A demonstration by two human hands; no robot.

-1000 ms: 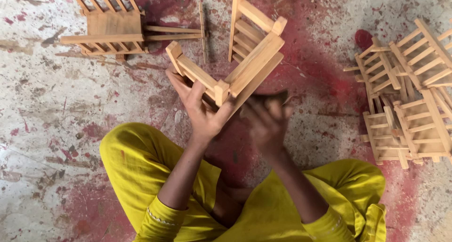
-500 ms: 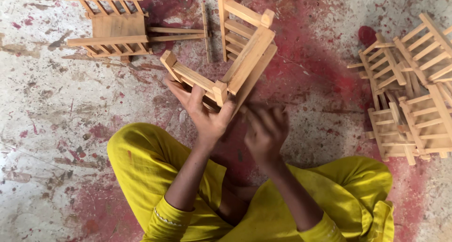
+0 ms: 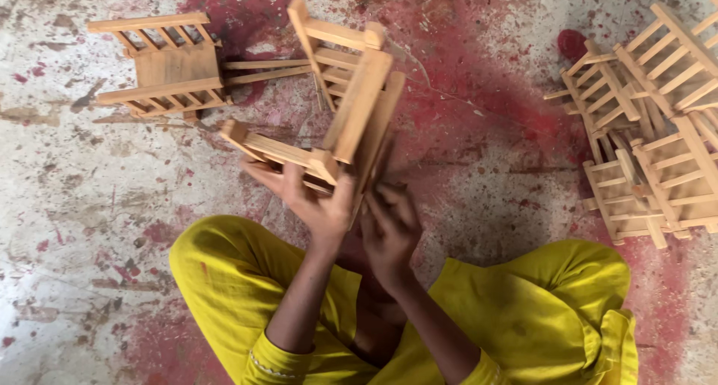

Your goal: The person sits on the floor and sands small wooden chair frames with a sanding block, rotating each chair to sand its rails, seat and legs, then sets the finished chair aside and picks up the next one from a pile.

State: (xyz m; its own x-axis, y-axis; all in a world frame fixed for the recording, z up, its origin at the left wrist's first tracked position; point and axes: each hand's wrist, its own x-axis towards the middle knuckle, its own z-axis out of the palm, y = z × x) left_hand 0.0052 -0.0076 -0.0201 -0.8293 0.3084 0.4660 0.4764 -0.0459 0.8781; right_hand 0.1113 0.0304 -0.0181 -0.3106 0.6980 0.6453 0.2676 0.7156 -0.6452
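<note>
Item: small slatted wooden frame (image 3: 329, 108), unpainted, built like a miniature chair or cot, held above the floor in front of a seated person in yellow clothing (image 3: 538, 318)

Change noted: against the two earlier frames the piece has been tipped and lifted; its near rail now sits higher and further toward the left hand, and the far end stands more upright. Reading: the piece is being turned over for handling or inspection rather than set down.

Left hand (image 3: 318, 205): under the near corner of the frame, palm up, fingers spread and curled around the lower rail, thumb against the edge; it bears the weight.

Right hand (image 3: 393, 224): raised just beside the left, fingers partly curled and pointing up at the underside of the flat panel. It appears to touch the panel edge, but motion blur leaves it unclear whether it pinches anything.

Surroundings: a like frame (image 3: 168, 67) lying on its side on the floor, upper left, with loose wooden strips (image 3: 262, 71) next to it; a heap of finished frames (image 3: 651, 123) at the right, well apart from the hands; pale concrete floor (image 3: 90, 205) stained with red pigment
</note>
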